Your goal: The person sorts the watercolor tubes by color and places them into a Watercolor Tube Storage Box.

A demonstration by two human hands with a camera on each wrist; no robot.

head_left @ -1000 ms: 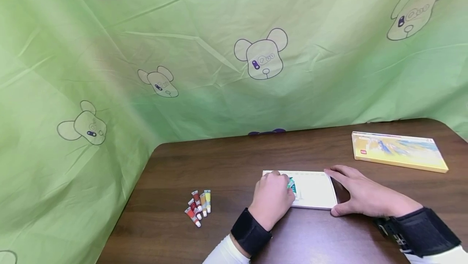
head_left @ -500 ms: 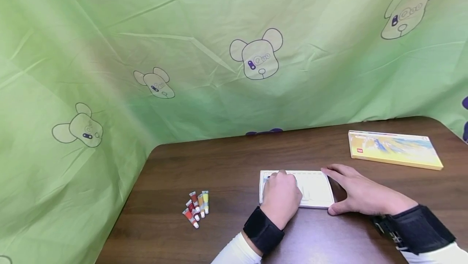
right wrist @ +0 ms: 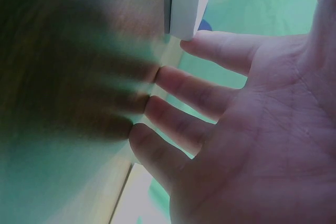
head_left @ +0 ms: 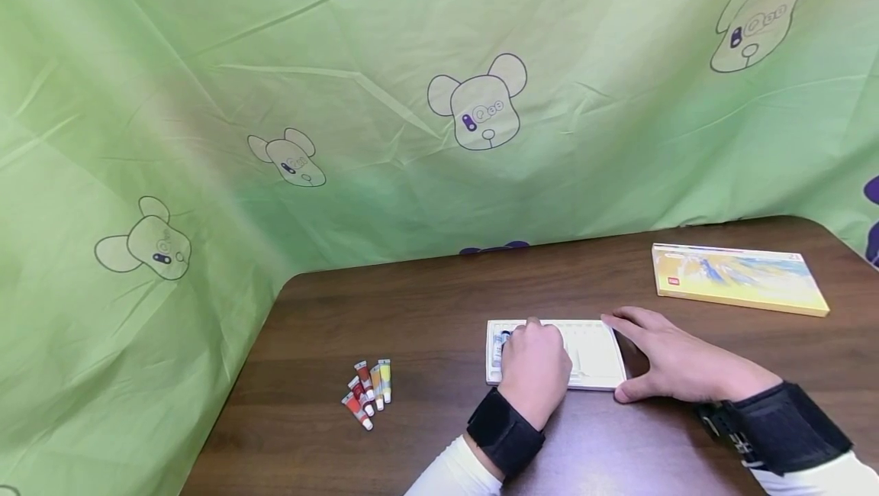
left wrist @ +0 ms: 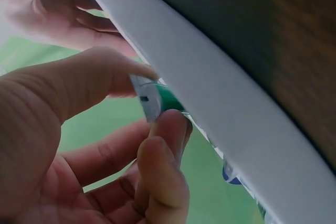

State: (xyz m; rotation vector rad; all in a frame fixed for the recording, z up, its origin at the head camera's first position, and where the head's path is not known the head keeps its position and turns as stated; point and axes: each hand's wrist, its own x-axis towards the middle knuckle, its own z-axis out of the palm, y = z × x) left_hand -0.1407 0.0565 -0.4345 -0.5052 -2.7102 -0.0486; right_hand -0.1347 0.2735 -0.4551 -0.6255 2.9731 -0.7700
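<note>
A white tray (head_left: 599, 355) lies on the table in the head view, with small tubes (head_left: 499, 345) showing at its left end. My left hand (head_left: 537, 365) is over its left half. Seen from the left wrist, its thumb and finger pinch a green paint tube (left wrist: 167, 97) by the flat crimped end; the tray's edge hides the rest of the tube. My right hand (head_left: 676, 359) spans the tray's right end, index finger at the far corner and thumb at the near one. From the right wrist, its other fingers (right wrist: 181, 124) are extended, their tips against the tabletop.
Several red, orange and yellow paint tubes (head_left: 369, 393) lie loose on the wooden table (head_left: 419, 305), left of the tray. A flat yellow illustrated box (head_left: 742, 278) rests at the back right. Behind the table hangs a green cloth (head_left: 371, 206) printed with bear heads.
My left hand has shifted right along the tray, uncovering tubes at its left end. My right hand stays at the tray's right end. The head view has turned slightly.
</note>
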